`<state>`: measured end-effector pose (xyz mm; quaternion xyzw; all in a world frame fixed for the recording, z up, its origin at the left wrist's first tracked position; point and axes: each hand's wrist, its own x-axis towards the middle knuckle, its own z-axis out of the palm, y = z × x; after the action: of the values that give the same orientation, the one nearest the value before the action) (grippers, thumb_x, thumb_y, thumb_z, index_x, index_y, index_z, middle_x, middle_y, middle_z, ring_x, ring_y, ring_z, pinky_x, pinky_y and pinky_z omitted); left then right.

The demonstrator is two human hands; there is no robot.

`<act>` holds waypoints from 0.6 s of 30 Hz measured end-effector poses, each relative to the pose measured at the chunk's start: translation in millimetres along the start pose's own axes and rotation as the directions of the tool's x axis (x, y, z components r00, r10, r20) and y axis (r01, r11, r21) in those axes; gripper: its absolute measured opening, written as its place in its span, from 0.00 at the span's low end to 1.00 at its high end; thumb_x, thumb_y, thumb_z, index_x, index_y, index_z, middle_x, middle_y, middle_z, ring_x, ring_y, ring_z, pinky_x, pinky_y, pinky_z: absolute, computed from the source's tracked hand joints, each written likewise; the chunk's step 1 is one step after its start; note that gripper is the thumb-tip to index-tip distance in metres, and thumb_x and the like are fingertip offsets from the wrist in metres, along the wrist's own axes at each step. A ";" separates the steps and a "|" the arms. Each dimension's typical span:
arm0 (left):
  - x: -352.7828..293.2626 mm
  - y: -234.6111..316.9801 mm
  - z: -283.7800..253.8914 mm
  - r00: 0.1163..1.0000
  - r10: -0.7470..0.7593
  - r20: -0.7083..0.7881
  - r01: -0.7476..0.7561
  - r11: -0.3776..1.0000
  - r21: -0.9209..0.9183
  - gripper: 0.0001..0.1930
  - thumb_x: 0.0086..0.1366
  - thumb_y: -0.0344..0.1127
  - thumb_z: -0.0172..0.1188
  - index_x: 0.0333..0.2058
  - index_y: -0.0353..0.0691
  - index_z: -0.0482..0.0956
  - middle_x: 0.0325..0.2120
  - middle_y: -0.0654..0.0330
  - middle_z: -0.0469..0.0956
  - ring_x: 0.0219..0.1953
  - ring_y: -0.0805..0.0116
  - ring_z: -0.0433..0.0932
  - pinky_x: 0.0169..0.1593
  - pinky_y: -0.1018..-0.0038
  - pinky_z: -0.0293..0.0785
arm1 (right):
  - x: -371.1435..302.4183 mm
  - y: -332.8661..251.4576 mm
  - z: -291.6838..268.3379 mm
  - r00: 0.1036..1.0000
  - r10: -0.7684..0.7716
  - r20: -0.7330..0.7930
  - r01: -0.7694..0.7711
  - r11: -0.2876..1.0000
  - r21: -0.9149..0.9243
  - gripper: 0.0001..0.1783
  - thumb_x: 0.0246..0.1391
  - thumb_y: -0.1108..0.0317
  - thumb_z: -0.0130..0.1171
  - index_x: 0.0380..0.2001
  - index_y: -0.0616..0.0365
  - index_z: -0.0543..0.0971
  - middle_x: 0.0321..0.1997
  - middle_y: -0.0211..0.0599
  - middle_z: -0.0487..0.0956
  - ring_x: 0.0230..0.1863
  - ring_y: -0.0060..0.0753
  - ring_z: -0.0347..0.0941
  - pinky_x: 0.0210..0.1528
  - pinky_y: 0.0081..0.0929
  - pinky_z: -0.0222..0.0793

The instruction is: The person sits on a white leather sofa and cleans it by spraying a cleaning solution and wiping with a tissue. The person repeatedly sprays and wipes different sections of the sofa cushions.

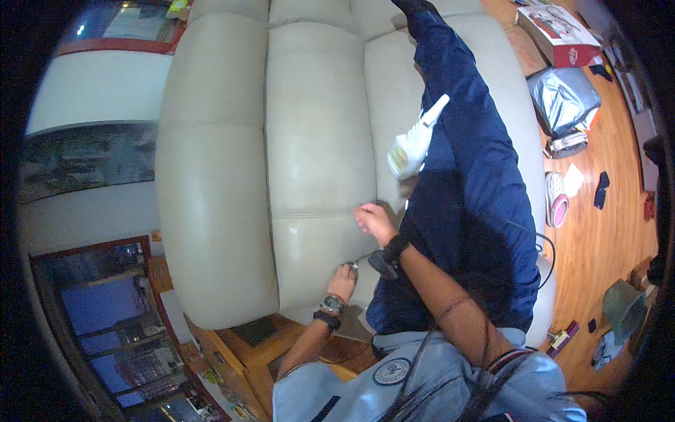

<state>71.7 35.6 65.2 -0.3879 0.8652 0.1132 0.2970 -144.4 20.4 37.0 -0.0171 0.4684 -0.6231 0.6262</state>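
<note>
My left hand [342, 283], with a watch [332, 303] on its wrist, is low over the pale sofa [320, 126]. Its fingers close around a small shiny dark thing [353, 266], too small to name. Farther up and to the right, my right hand [377, 221] hovers beside my thigh with fingers bent together; anything between them is hidden. A black strap with a dark block [383, 265] circles that wrist. On my blue-trousered leg [464, 141] lies a white object [413, 148] with a narrow tip and a round greenish patch, apart from both hands.
Along the right, the wooden floor [583, 260] holds a red and white box [559, 35], a silver bag [564, 100], a pink and white shoe [557, 200] and a dark sock [602, 190]. A black cable [552, 260] loops beside my leg. Wooden furniture [239, 355] stands lower left.
</note>
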 end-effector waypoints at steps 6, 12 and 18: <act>20.9 -14.7 -98.7 0.769 0.189 -0.610 -0.130 0.982 0.139 0.13 0.55 0.26 0.49 0.41 0.35 0.72 0.43 0.52 0.69 0.44 0.54 0.67 0.46 0.66 0.68 | 2.0 7.7 2.1 0.989 0.042 0.142 -0.018 0.986 -0.167 0.12 0.51 0.57 0.56 0.28 0.55 0.74 0.25 0.23 0.71 0.24 0.16 0.64 0.23 0.15 0.61; 54.3 -16.6 -122.7 0.785 0.058 -0.617 0.025 0.992 0.125 0.12 0.53 0.23 0.49 0.37 0.35 0.75 0.44 0.53 0.70 0.44 0.53 0.68 0.47 0.66 0.68 | -0.7 1.8 0.3 0.998 0.022 0.051 -0.019 0.998 -0.067 0.13 0.50 0.58 0.58 0.25 0.56 0.73 0.20 0.24 0.70 0.20 0.17 0.63 0.21 0.16 0.59; 35.2 -5.5 -63.5 0.818 0.144 -0.556 0.013 0.963 0.269 0.13 0.52 0.25 0.50 0.38 0.31 0.73 0.44 0.50 0.70 0.43 0.55 0.68 0.48 0.69 0.68 | -0.8 5.3 4.5 0.999 -0.012 0.045 0.015 0.998 -0.053 0.13 0.49 0.59 0.59 0.22 0.56 0.71 0.17 0.25 0.69 0.16 0.18 0.61 0.16 0.17 0.56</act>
<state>30.2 -16.4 94.9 -0.3312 0.9343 -0.1128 0.0686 -137.5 19.6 36.8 -0.0509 0.4708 -0.6140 0.6315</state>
